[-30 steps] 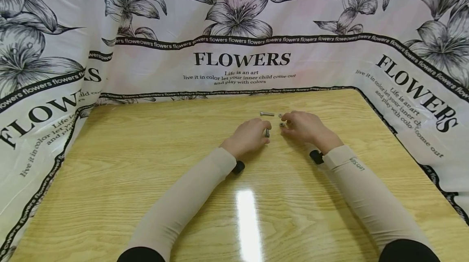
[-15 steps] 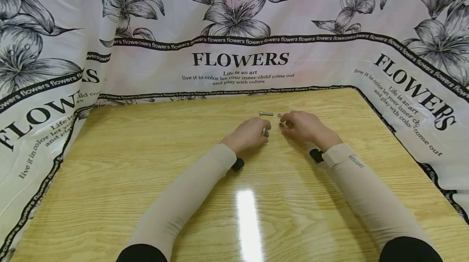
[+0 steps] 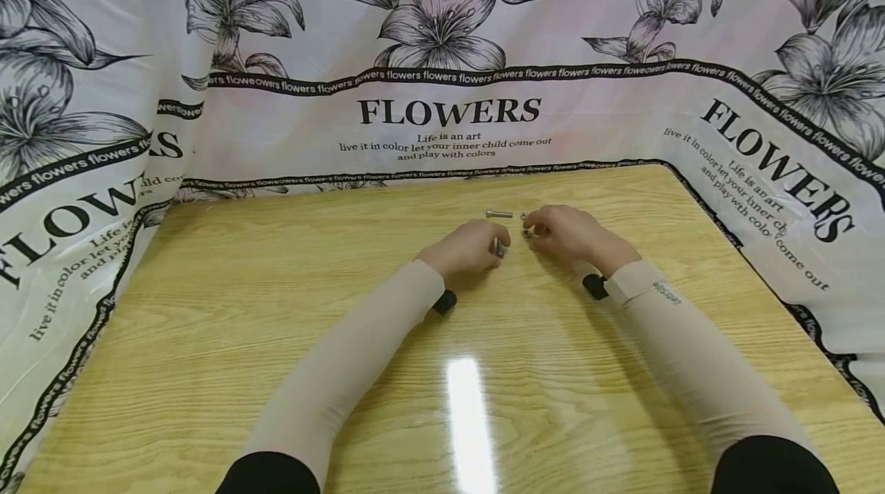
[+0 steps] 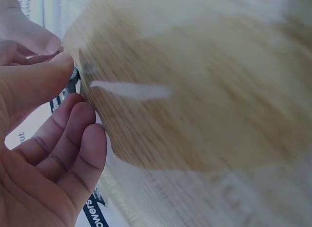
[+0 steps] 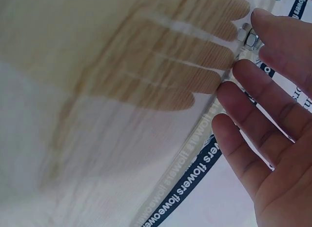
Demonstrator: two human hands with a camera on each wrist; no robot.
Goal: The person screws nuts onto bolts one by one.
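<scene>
In the head view my left hand (image 3: 466, 248) curls its index finger and thumb round a small metal bolt (image 3: 499, 250). The bolt (image 4: 73, 79) shows by the thumb tip in the left wrist view, its upper part hidden. To the right, my right hand (image 3: 570, 233) is bent over a small metal nut (image 3: 528, 233), thumb and index finger on either side of it. The right wrist view has this nut (image 5: 251, 40) against the thumb tip, with the other fingers loosely extended. A second nut (image 3: 523, 216) sits right beside my right index fingertip.
Another bolt (image 3: 499, 213) lies flat behind my hands, its head to the left. The glossy wood-grain table (image 3: 276, 286) reflects a bright light strip near the front. Flower-printed cloth (image 3: 442, 125) hangs along the back and both sides.
The head view has shifted slightly, so everything sits a little further left. Both hands hold almost the same places, and the bolt in my left hand leans a bit more.
</scene>
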